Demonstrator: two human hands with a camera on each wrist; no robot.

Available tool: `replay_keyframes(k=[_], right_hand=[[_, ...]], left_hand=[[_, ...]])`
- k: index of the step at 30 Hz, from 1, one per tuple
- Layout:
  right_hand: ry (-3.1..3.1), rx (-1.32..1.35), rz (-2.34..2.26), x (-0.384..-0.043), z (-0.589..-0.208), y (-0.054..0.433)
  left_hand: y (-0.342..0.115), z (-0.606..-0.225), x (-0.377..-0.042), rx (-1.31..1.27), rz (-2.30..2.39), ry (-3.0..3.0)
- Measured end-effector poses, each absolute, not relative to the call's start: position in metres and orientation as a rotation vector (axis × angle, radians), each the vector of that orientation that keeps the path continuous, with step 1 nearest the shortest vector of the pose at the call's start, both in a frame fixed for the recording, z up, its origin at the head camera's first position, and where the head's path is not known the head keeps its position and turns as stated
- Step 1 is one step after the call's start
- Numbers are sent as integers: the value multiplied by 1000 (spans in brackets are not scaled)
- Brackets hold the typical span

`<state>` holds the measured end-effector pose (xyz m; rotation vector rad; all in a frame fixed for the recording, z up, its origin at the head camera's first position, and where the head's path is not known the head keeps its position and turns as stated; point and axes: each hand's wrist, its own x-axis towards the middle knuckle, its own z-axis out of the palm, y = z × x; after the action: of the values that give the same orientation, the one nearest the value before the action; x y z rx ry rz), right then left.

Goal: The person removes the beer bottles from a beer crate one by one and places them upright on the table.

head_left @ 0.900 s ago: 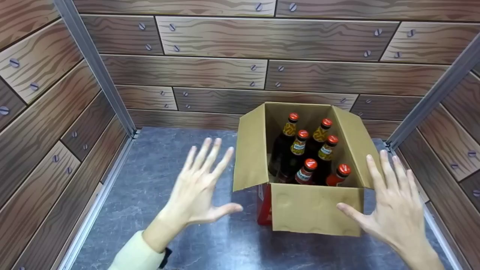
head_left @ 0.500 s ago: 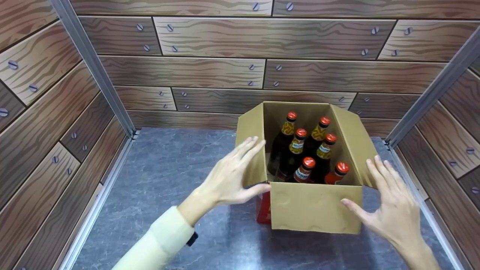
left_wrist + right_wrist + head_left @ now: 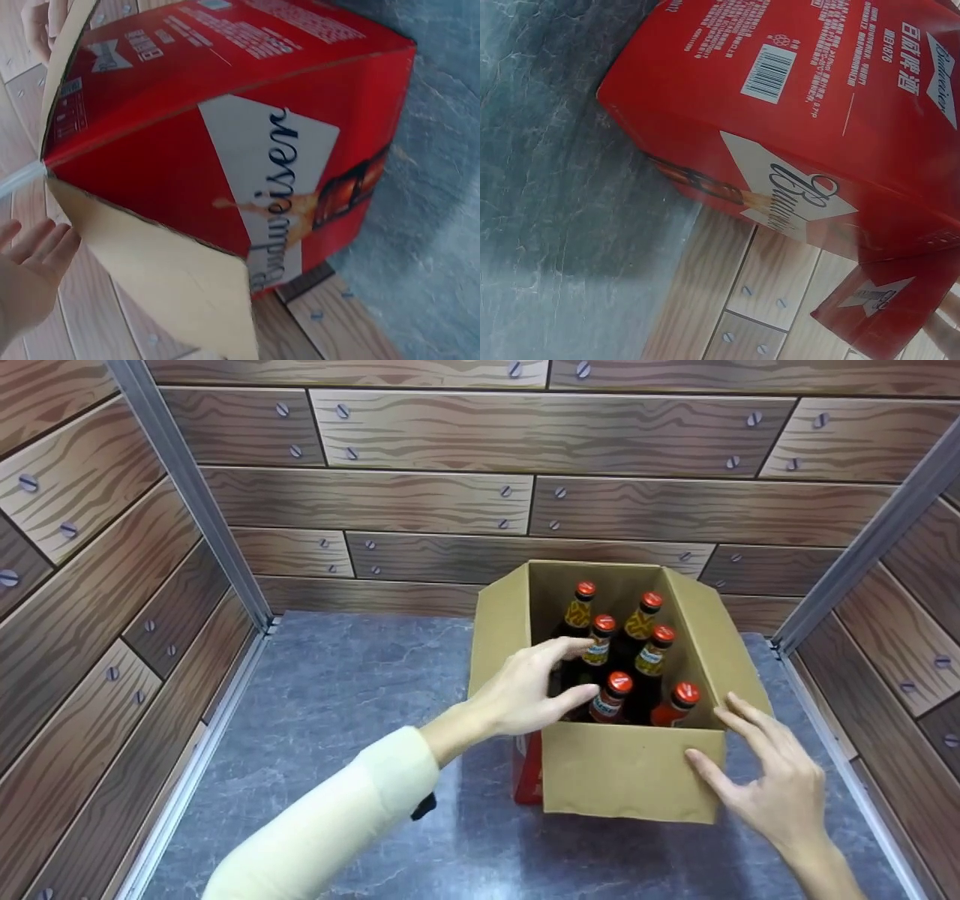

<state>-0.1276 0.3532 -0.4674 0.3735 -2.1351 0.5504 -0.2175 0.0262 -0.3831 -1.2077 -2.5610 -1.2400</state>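
Observation:
A red Budweiser carton (image 3: 172, 142) stands upright with its cardboard flaps folded outward. Inside are several dark beer bottles with red caps, among them a front-left bottle (image 3: 609, 701). My left hand (image 3: 525, 690) reaches over the carton's left side in the head view, thumb and fingers apart. Its fingertips overlap a middle bottle (image 3: 598, 649), while the thumb tip is right beside the front-left one. At the front right corner is my right hand (image 3: 776, 780), fingers lightly bent, with fingertips at the right flap (image 3: 716, 645) and thumb at the edge of the front flap (image 3: 630, 772).
The carton rests on a grey marbled surface (image 3: 360, 690), toward its right side. Wood-plank patterned walls (image 3: 420, 502) enclose the back and sides. Metal corner posts (image 3: 187, 495) rise where the walls meet.
My left hand has moved right, from beside the carton to over the bottles. The right hand has shifted slightly left, up to the front right corner. Carton and bottles have stayed put.

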Motion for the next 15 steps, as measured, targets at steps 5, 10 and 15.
replay_keyframes(k=[5,10,15], right_hand=[[-2112,382,544,-128,-470,354],[-2052,413,577,-131,-472,353],[-2009,414,562,-132,-474,351]], left_hand=[[46,-380,-220,-1201,-1395,-2606],[60,-380,-222,-1149,-1411,-2677],[69,-383,-227,-1119,-1374,-2750]])
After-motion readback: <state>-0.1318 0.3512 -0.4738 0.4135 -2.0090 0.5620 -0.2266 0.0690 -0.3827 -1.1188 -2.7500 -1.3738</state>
